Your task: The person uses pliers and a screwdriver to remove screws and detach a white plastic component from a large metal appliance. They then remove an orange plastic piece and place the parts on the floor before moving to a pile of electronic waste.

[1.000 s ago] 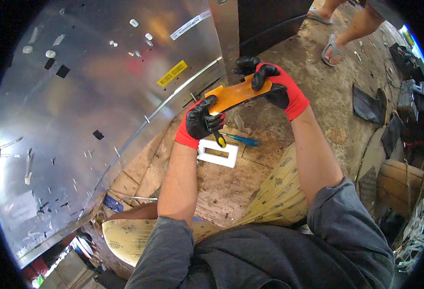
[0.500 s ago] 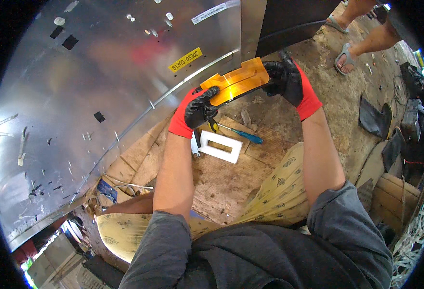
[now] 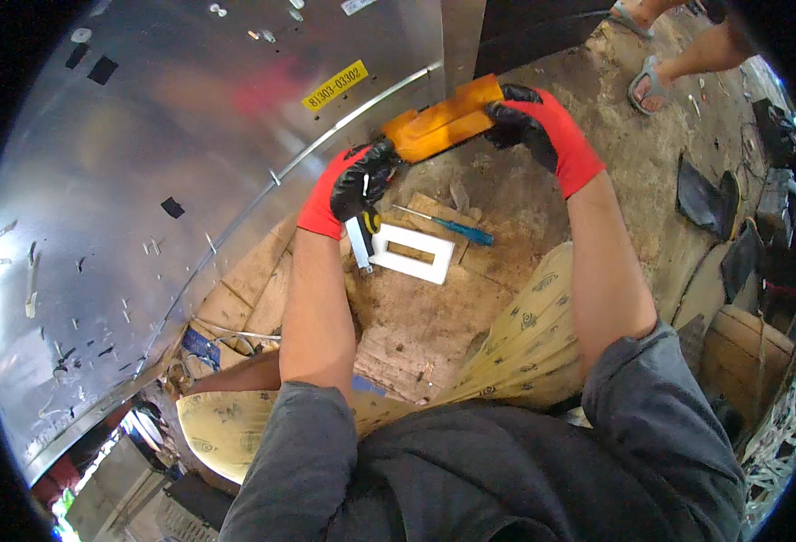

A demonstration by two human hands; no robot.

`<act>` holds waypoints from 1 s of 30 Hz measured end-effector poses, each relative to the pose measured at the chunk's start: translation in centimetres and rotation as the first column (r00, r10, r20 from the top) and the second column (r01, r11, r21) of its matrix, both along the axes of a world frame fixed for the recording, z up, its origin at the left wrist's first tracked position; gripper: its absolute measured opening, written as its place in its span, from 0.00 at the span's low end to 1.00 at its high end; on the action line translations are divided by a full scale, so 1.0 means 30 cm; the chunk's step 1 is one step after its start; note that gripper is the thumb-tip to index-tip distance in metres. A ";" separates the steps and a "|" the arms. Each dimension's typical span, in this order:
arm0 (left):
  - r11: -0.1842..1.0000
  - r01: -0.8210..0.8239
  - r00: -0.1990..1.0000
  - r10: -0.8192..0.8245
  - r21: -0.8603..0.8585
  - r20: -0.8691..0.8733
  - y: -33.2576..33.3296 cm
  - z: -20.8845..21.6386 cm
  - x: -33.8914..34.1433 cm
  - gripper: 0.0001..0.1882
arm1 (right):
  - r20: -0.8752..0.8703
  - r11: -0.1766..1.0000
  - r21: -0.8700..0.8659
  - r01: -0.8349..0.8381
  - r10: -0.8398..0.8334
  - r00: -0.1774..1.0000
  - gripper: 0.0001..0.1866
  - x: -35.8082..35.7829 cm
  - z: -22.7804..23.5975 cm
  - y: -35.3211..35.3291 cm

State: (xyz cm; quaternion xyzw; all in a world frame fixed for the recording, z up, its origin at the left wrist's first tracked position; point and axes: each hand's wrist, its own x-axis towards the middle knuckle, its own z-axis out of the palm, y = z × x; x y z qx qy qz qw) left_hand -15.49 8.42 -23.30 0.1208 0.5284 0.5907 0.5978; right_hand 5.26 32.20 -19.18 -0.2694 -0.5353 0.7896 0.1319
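Between my two gloved hands hangs an amber, translucent folded film piece [image 3: 443, 125], long and flat, tilted up toward the right. My left hand [image 3: 355, 188], in a red glove with black coating, is closed on its left end. My right hand [image 3: 529, 126], gloved alike, pinches the right end. Just under my left hand shows a yellow-and-black tool handle [image 3: 373, 222]; whether that hand also holds it, I cannot tell. Beside it are a silver metal strip [image 3: 359, 244] and a white rectangular frame [image 3: 430, 267]. A blue-handled screwdriver [image 3: 463, 232] lies right of them on the cardboard.
A large shiny metal panel [image 3: 190, 135] with a yellow label fills the left. Dark rubber-like pieces [image 3: 705, 199] lie on the dirty floor at right. Another person's sandalled feet [image 3: 653, 86] stand at the upper right. Cardboard [image 3: 416, 334] covers the ground between my legs.
Both hands have shifted slightly up and left with the amber film piece, which has turned a little and looks darker. The whole view has shifted, with the scene sitting higher in the picture.
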 end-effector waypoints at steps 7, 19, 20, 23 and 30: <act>0.731 -0.093 0.789 -0.359 -0.676 -0.498 -0.280 -0.245 -0.137 0.19 | 0.344 0.891 0.430 -0.147 -0.011 0.939 0.17 0.010 -0.102 0.022; 0.491 -0.326 0.622 -0.533 -0.808 -0.574 -0.373 -0.473 0.095 0.36 | 0.256 0.857 0.490 -0.159 0.032 0.966 0.17 -0.020 -0.069 -0.044; 0.497 -0.312 0.639 -0.521 -0.810 -0.566 -0.363 -0.468 0.096 0.36 | 0.291 0.843 0.502 -0.193 0.046 0.956 0.17 -0.013 -0.083 -0.028; 0.515 -0.306 0.658 -0.493 -0.800 -0.569 -0.358 -0.470 0.082 0.34 | 0.341 0.792 0.560 -0.242 0.046 0.939 0.17 0.000 -0.109 0.002; 0.610 -0.332 0.815 -0.199 -0.720 -0.544 -0.514 -0.638 -0.036 0.22 | 0.297 0.742 0.641 -0.198 -0.002 0.955 0.18 0.017 -0.078 -0.014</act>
